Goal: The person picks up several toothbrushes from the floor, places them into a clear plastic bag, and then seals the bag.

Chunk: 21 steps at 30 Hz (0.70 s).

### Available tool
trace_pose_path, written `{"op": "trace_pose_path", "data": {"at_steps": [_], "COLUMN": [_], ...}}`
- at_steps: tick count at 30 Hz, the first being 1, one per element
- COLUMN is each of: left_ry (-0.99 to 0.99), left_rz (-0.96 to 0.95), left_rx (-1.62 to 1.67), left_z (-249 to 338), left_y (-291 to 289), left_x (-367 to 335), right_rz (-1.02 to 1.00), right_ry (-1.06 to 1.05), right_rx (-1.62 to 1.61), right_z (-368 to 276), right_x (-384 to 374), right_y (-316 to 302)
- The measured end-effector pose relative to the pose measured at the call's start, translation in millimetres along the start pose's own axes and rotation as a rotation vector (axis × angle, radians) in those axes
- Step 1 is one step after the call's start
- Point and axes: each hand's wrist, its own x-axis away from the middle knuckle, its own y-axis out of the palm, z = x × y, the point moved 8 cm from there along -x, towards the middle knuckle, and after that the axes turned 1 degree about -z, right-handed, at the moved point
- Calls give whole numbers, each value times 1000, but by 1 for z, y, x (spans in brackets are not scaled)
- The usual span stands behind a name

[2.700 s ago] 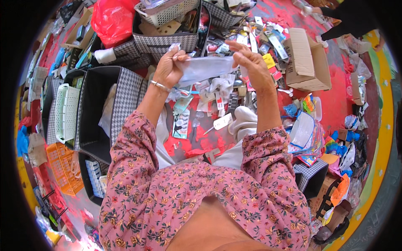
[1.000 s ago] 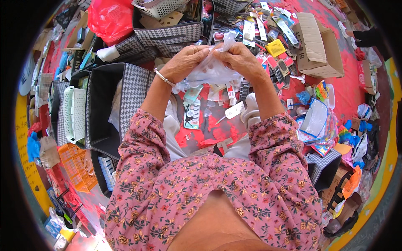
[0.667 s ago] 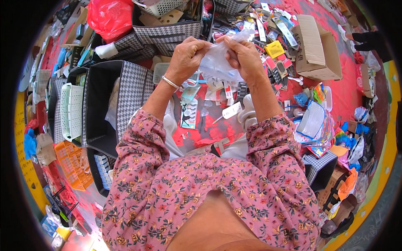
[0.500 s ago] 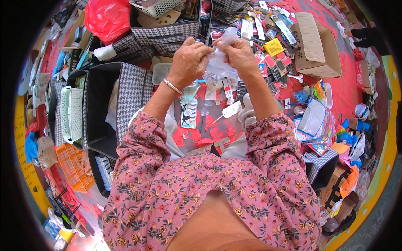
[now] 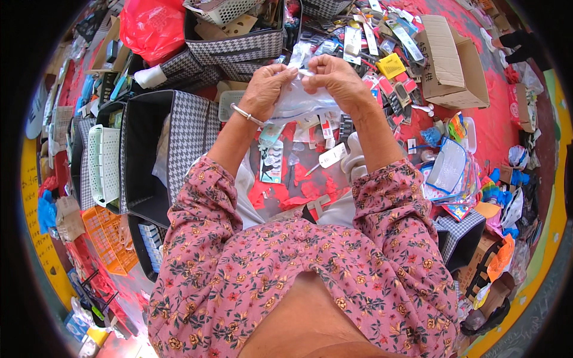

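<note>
A clear plastic bag (image 5: 304, 101) is stretched between my two hands, above the goods spread on the floor. My left hand (image 5: 268, 89), with a bracelet at its wrist, pinches the bag's left side. My right hand (image 5: 339, 82) pinches it near the top, thumb and fingers pressed together. What the bag may contain cannot be made out. Below it lie a light blue carded package (image 5: 271, 162) and a white tag-shaped piece (image 5: 332, 156). Beyond my right hand a yellow packet (image 5: 390, 65) rests among many small packaged goods.
An opened cardboard box (image 5: 453, 65) stands at the right. Black-and-white checked fabric bins (image 5: 194, 122) stand at the left, beside a pale green basket (image 5: 104, 164) and an orange crate (image 5: 110, 238). A red plastic bag (image 5: 152, 30) sits at the far left; stacked plastic packets (image 5: 447, 167) lie right.
The bag has been spread wider and hangs lower between my hands. My hands have turned, and the fingers of my right hand have shifted along the bag's top.
</note>
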Motion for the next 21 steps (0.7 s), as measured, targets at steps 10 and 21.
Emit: {"op": "trace_pose_path", "data": {"at_steps": [10, 21], "left_ry": [92, 212], "left_rz": [14, -168], "left_rx": [-273, -593], "left_z": [13, 31], "left_y": [4, 26], "left_x": [2, 15], "right_rz": [101, 251], "right_ry": [-346, -674], "right_rx": [71, 1185], "right_z": [-15, -43], "right_x": [-2, 19], "right_y": [-5, 17]}}
